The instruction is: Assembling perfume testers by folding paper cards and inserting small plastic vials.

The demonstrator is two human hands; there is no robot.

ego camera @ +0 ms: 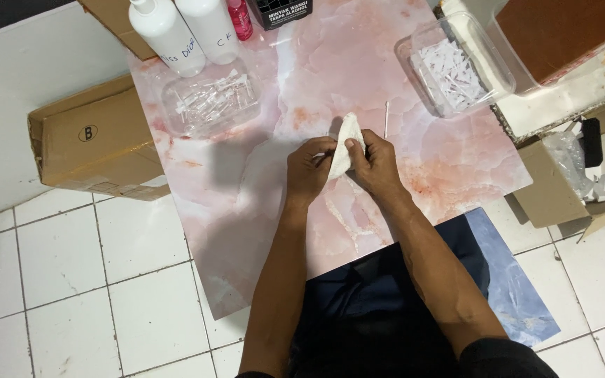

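1. Fingers of both hands are closed on a small white cloth [345, 145]: my left hand [307, 170] pinches its lower left edge, my right hand [374, 162] has its thumb pressed on the front and the other fingers behind.
2. That cloth sits between my two hands, lifted just above the pink marbled mat [316, 84], near its middle.
3. It looks soft and limp to me, very light, likely to fold wherever I let go (nothing brittle about it). I judge the edges the best place to hold, one hand to each side, so it stays spread.
4. Just beyond my right hand a thin white stick [386, 119] lies on the mat, apart from the cloth.
5. Farther off are a clear tray of small clear tubes [208, 103] on the left and a clear tub of white paper strips [451, 70] on the right.
6. Two white bottles [187, 28] stand at the far edge.
7. The mat lies on a white tiled floor [106, 280], with a cardboard box [92, 143] to the left and an open box [582, 168] to the right.
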